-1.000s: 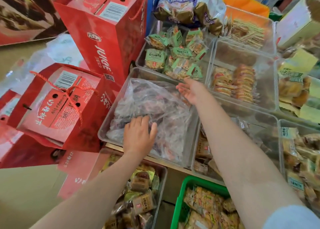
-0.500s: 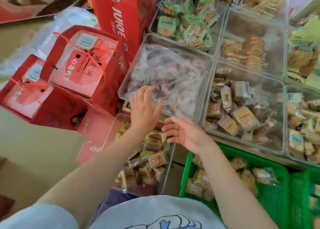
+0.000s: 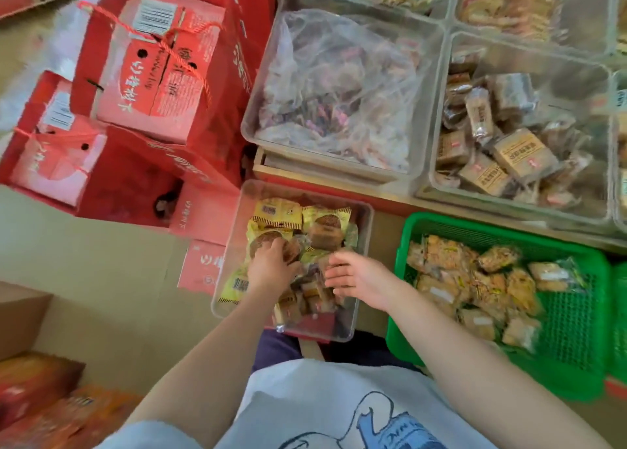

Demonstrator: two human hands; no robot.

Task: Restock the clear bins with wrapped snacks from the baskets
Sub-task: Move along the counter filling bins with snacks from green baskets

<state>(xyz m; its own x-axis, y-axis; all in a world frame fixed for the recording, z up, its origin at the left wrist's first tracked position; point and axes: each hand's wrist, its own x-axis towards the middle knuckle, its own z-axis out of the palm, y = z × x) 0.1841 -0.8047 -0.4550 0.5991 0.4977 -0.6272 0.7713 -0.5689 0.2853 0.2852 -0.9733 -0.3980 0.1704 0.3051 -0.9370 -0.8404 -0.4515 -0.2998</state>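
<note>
A low clear bin [image 3: 359,326] in front of me holds yellow-wrapped cakes [image 3: 325,226] and small brown packets. My left hand [image 3: 271,268] lies inside it, fingers curled down over a yellow-wrapped cake. My right hand [image 3: 356,277] hovers over the same bin, fingers spread, holding nothing. To the right stands a green basket [image 3: 573,357] with several wrapped snacks [image 3: 475,279]. On the shelf above, a clear bin [image 3: 261,75] holds a crumpled plastic bag of snacks [image 3: 339,85], and another clear bin [image 3: 437,163] holds brown packets.
Red gift boxes [image 3: 152,68] with cord handles are stacked on the left, touching the shelf. Further clear bins [image 3: 529,7] of snacks line the back. A cardboard box [image 3: 30,391] sits at the lower left. A second green basket's edge [image 3: 619,312] shows at far right.
Both hands came down from the bag-filled bin on the shelf into the low bin of yellow-wrapped cakes. The view tilted downward toward my lap.
</note>
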